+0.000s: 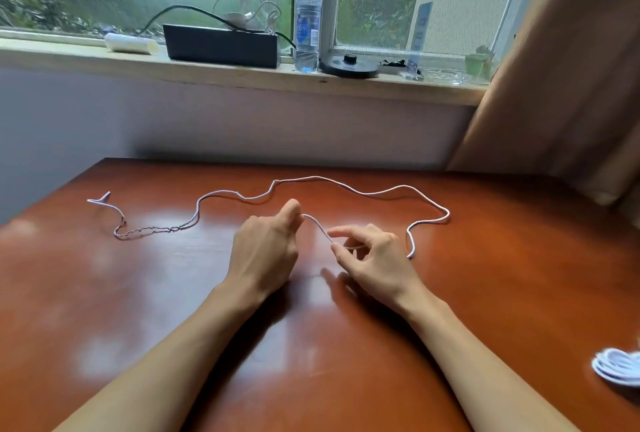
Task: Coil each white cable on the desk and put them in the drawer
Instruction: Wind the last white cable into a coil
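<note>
Right, from the head view, you have one end of the cable (318,177) pinched in your left hand (266,244), fingers curled in and thumb pressing it near the fingertips. Your right hand (374,253) pinches the same cable just beside that, between thumb and forefinger, its other fingers loosely bent. A short span runs between the two grips, slightly raised off the desk (173,293).

The rest lies slack on the desk: it swings out to your right, arcs along the far side, then wanders left into a kinked, twisted stretch near its other end. A finished coil (614,369) sits at the right edge. The drawer is not in view.

You look to be starting the first loop, so most of this cable is left to wind. Make the left hand the anchor and let the right feed. Slide your right fingers along the cable rather than grabbing fresh lengths, so twists work out ahead of you. Lay each loop the same size into the left grip. Slow down at the twisted stretch and straighten it first, or the coil will likely spring open.
</note>
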The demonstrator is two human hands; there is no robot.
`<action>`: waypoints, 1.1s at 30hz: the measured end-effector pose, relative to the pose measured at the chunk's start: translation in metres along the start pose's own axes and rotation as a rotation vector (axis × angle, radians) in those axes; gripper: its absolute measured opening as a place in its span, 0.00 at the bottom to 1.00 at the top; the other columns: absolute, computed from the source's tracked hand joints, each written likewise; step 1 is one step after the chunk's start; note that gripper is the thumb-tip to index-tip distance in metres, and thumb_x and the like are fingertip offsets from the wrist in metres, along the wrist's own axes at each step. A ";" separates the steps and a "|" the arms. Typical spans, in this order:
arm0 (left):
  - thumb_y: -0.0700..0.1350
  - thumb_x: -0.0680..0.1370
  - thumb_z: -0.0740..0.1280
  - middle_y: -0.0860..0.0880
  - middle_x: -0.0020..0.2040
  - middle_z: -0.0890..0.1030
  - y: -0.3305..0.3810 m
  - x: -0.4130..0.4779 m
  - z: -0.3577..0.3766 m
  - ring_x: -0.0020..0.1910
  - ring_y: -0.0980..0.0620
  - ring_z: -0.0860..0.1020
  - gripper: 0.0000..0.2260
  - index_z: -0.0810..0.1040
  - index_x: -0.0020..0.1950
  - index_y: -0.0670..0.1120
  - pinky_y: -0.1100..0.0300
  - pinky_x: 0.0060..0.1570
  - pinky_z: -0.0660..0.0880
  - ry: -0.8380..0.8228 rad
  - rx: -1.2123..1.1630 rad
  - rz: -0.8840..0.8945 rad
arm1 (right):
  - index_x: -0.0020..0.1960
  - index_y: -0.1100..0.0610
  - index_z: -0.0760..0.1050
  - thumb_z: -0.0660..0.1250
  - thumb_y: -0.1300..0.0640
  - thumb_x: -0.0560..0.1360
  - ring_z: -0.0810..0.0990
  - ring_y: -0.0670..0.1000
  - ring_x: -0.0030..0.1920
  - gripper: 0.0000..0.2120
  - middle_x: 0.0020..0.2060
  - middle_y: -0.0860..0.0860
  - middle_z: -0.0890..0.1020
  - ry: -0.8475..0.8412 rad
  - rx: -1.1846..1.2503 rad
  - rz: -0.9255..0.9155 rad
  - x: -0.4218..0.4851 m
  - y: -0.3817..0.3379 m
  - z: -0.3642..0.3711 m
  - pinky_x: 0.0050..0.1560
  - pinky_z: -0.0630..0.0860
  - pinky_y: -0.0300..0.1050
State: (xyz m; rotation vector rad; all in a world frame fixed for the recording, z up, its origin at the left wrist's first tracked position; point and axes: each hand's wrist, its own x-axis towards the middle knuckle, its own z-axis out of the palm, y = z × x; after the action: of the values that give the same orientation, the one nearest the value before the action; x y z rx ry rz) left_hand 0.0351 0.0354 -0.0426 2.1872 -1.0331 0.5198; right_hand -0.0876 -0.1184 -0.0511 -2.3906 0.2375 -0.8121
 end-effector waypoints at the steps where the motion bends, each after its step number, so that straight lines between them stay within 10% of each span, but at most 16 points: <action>1: 0.47 0.84 0.60 0.41 0.37 0.81 -0.001 -0.001 -0.001 0.40 0.33 0.76 0.05 0.72 0.50 0.48 0.47 0.36 0.69 -0.001 -0.033 -0.022 | 0.53 0.44 0.84 0.74 0.54 0.75 0.78 0.42 0.44 0.08 0.34 0.39 0.79 0.009 -0.007 -0.002 0.000 -0.002 -0.002 0.55 0.74 0.43; 8: 0.50 0.79 0.62 0.55 0.32 0.76 -0.009 0.001 0.005 0.34 0.48 0.73 0.05 0.74 0.44 0.52 0.51 0.40 0.74 -0.038 -0.405 -0.225 | 0.46 0.48 0.81 0.71 0.59 0.76 0.81 0.47 0.37 0.06 0.33 0.44 0.81 -0.022 0.161 0.071 0.000 -0.002 -0.013 0.46 0.80 0.49; 13: 0.41 0.83 0.63 0.58 0.26 0.73 -0.001 0.005 0.003 0.29 0.59 0.70 0.12 0.78 0.39 0.46 0.63 0.33 0.67 -0.047 -0.672 -0.311 | 0.46 0.48 0.82 0.72 0.56 0.77 0.80 0.42 0.39 0.03 0.39 0.44 0.82 -0.057 0.154 0.086 0.001 0.002 -0.015 0.43 0.73 0.33; 22: 0.50 0.84 0.61 0.50 0.23 0.61 0.016 0.004 -0.004 0.22 0.53 0.55 0.18 0.79 0.40 0.41 0.64 0.25 0.51 -0.251 -1.122 -0.572 | 0.46 0.49 0.84 0.73 0.56 0.78 0.73 0.43 0.44 0.03 0.38 0.41 0.79 0.082 -0.016 -0.080 0.006 0.007 -0.012 0.45 0.66 0.30; 26: 0.52 0.85 0.55 0.50 0.22 0.57 0.017 0.004 -0.004 0.22 0.54 0.51 0.22 0.76 0.37 0.42 0.62 0.26 0.46 -0.385 -1.400 -0.647 | 0.48 0.46 0.85 0.73 0.53 0.78 0.76 0.44 0.41 0.03 0.39 0.40 0.79 0.050 0.024 -0.080 0.007 0.009 -0.011 0.43 0.69 0.32; 33: 0.52 0.86 0.54 0.50 0.23 0.60 0.001 0.012 -0.007 0.20 0.55 0.54 0.19 0.77 0.47 0.42 0.65 0.22 0.50 -0.118 -1.794 -0.761 | 0.56 0.42 0.82 0.69 0.50 0.80 0.79 0.46 0.34 0.07 0.33 0.37 0.80 -0.032 0.021 0.030 0.006 0.018 -0.006 0.41 0.81 0.54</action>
State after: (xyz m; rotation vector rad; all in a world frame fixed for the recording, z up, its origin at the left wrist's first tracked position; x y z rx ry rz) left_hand 0.0418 0.0332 -0.0304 0.7460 -0.2489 -0.7056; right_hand -0.0858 -0.1379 -0.0544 -2.3725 0.2504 -0.7586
